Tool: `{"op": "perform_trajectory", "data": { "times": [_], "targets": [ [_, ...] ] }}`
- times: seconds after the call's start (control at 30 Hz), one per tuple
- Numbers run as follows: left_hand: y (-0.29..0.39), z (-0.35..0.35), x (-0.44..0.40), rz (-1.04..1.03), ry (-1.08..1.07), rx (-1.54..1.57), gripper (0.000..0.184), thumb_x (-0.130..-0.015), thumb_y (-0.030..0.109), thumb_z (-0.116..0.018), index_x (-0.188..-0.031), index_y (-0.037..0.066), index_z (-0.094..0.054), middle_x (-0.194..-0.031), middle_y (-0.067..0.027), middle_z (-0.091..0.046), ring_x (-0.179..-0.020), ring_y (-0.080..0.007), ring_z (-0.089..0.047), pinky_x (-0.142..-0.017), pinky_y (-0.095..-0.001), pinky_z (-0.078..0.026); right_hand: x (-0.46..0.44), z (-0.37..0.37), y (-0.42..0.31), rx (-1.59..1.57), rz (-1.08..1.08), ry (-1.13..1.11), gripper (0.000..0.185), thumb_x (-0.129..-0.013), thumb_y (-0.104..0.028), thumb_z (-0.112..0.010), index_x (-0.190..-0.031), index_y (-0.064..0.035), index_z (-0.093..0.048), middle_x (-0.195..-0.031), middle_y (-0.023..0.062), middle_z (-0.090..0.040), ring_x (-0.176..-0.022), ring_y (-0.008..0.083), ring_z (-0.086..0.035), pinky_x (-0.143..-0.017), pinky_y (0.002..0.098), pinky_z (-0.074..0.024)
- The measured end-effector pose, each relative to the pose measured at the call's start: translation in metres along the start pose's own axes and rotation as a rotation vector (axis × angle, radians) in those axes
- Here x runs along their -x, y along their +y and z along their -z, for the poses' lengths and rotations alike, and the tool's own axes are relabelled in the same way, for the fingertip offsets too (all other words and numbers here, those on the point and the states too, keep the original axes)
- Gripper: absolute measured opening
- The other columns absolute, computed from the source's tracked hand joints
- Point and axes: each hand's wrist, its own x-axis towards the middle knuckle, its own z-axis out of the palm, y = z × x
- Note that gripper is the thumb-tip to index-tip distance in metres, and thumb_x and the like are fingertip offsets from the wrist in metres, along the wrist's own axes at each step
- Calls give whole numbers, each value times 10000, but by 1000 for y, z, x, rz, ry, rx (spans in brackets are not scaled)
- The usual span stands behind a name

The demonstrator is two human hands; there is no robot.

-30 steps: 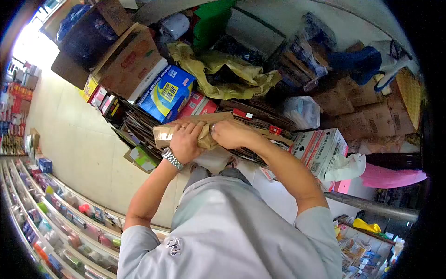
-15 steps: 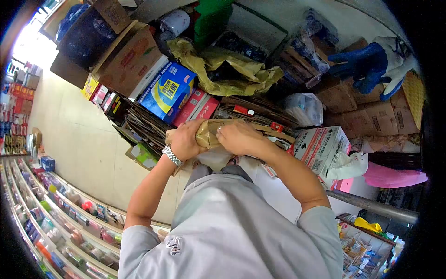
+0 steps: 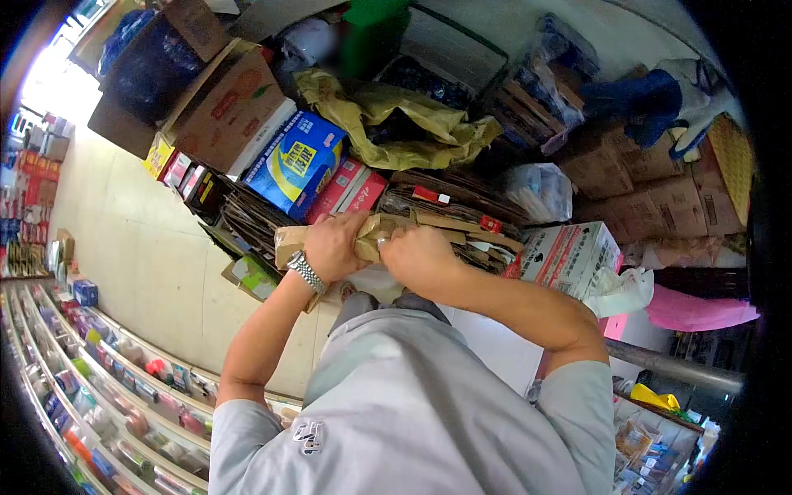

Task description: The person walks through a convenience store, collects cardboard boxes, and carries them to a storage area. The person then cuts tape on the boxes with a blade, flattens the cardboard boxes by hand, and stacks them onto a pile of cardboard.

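A brown cardboard piece (image 3: 290, 242) with shiny tape on it is held in front of my body, above my feet. My left hand (image 3: 334, 247), with a metal watch on the wrist, is closed on its middle part. Close by on the right, my right hand (image 3: 415, 257) grips the same cardboard with bent fingers. Crumpled brown tape or paper (image 3: 373, 235) shows between the two hands. Behind them stand flattened cardboard sheets (image 3: 462, 216), a red box (image 3: 350, 191) and a blue box (image 3: 295, 165).
A yellow plastic sack (image 3: 396, 148) lies open beyond the boxes. On the right are a white and red carton (image 3: 569, 260), a pink bag (image 3: 697, 309) and a metal bar (image 3: 676, 365). Shelves of goods (image 3: 124, 404) curve along the lower left.
The cardboard has shifted and turned slightly between my hands, and its left end shows more than half a second ago. My right elbow has moved outward to the right.
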Motion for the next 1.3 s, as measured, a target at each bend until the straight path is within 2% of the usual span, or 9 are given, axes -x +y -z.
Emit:
{"op": "perform_trajectory", "data": {
  "times": [0.33,0.5,0.63,0.83,0.9,1.03,1.1,1.17,1.3],
  "targets": [
    [0,-18,6,62,-131,-222,847,-651,365,-789,-1358,49,-447,-1182,-181,-611,-1037,-320,-615,-869,-431,-459,-10,-25,17,-13,13,-67,132,-786,-123,-562,-840,-52,-658,-779,128,-685,-705,273,-685,-594,400,-541],
    [3,-20,-6,486,411,262,978,-694,292,-827,-1457,16,-281,-1281,-232,-543,-1133,-368,-566,-994,-424,-427,-5,-48,35,-305,-312,352,199,-911,-164,-523,-1008,-18,-616,-939,198,-673,-842,353,-661,-695,434,-529],
    [1,-54,-17,292,560,524,991,-701,321,-834,-1473,61,-271,-1194,-253,-529,-1117,-381,-523,-979,-426,-417,-33,-90,12,-930,-623,621,308,-1019,-248,-411,-1042,11,-578,-942,261,-631,-893,463,-598,-743,486,-465],
    [1,27,22,264,-91,472,710,-713,251,-820,-1343,106,-525,-1035,-121,-609,-1061,-317,-548,-878,-386,-470,-38,-141,47,-1591,-474,485,299,-1016,-224,-426,-1118,2,-593,-1035,249,-646,-937,418,-614,-793,412,-475],
    [-15,40,24,-162,163,-219,887,-616,354,-872,-1382,133,-484,-1194,-144,-558,-1030,-302,-578,-863,-407,-491,-39,-122,42,-1525,-438,388,286,-1006,-203,-438,-1135,0,-593,-1052,245,-645,-969,407,-611,-820,408,-473],
    [23,100,15,-174,62,-504,1000,-544,422,-887,-1388,118,-444,-1355,-174,-462,-1120,-346,-556,-904,-426,-492,-47,-81,3,-1245,-302,263,256,-971,-156,-477,-1146,-6,-590,-1059,248,-641,-1041,390,-603,-867,411,-472],
    [11,96,21,-218,-278,148,1060,-509,448,-887,-1393,105,-412,-1438,-187,-378,-1207,-378,-507,-969,-441,-460,-50,-80,-12,-1157,-78,551,209,-953,-146,-498,-1066,4,-589,-1039,256,-644,-1013,406,-615,-819,444,-494],
    [13,98,29,-102,-347,207,1000,-531,405,-883,-1363,77,-434,-1449,-181,-380,-1246,-383,-481,-985,-467,-443,-34,-49,-13,-891,-292,250,160,-944,-135,-493,-967,1,-573,-965,238,-655,-902,415,-640,-730,481,-511],
    [5,85,49,-91,-84,58,925,-546,338,-875,-1313,38,-455,-1364,-172,-470,-1193,-386,-502,-977,-469,-435,8,-34,-2,-564,-169,435,106,-878,-99,-491,-923,-23,-550,-797,179,-626,-745,378,-645,-661,476,-526]
  ]
}}
